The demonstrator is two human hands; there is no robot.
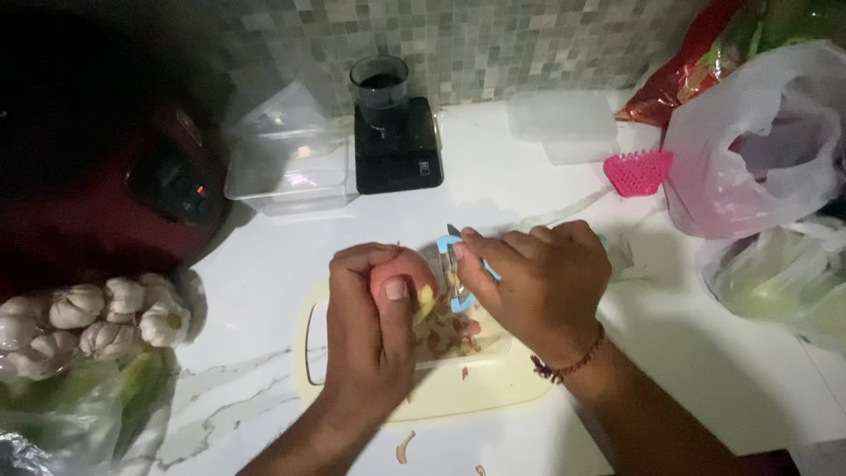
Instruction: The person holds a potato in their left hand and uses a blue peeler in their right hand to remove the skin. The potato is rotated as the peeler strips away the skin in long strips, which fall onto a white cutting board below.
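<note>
My left hand point(370, 330) grips a reddish-pink fruit point(401, 271), partly peeled, with pale flesh showing on its right side. My right hand point(538, 282) holds a light blue peeler point(454, 273) with its blade against the fruit. Both hands hover over a pale yellow cutting board point(458, 397). A small clear container point(476, 339) on the board holds a heap of peel strips beneath the fruit. A red bead bracelet circles my right wrist.
Several garlic bulbs point(97, 317) lie at the left by a dark red cooker point(115, 176). A black scale point(397, 141) carrying a dark cup, clear tubs point(286, 163), a pink brush point(636, 172) and plastic bags point(758, 141) line the white counter's back and right.
</note>
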